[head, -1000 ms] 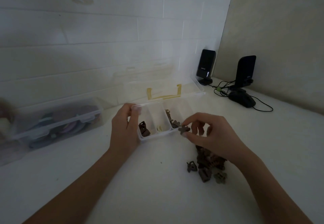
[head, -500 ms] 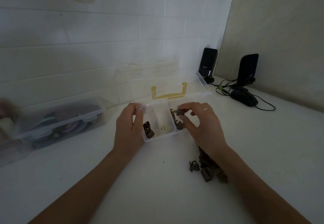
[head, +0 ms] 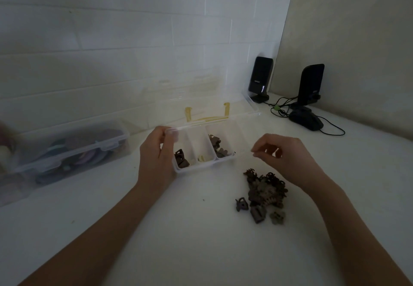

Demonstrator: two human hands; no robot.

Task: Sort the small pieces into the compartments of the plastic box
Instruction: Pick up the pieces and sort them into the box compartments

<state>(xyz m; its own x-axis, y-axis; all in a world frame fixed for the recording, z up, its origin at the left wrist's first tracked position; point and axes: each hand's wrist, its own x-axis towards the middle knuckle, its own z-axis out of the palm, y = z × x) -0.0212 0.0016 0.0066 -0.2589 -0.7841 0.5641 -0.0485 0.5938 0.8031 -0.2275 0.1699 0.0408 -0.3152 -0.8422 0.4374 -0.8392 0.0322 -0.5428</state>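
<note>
Pile: small brown pieces (head: 264, 193) lie heaped on the white worktop (head: 178, 229) just under the right wrist; a careless sweep of that forearm could scatter them.
Strays: three loose pieces sit at the heap's near edge, the easiest to knock away or overlook in the dim light.
Right hand (head: 283, 156): hovers above the worktop between pile and box, grip loosely curled and holding nothing visible; thumb and fingertips nearly meet.
Left hand (head: 156, 153): grip clamped on the left end wall of the plastic box (head: 201, 167), steadying it; letting go could let the light box slide when a piece drops in.
Compartments: dark pieces in the left and third, pale ones in the second; similar browns risk landing in the wrong slot.
Lid (head: 223, 106): open behind, prone to tipping the box backward.
Beyond: a closed storage box (head: 67, 149), two speakers (head: 260, 79) and cables (head: 281, 106), well apart.
</note>
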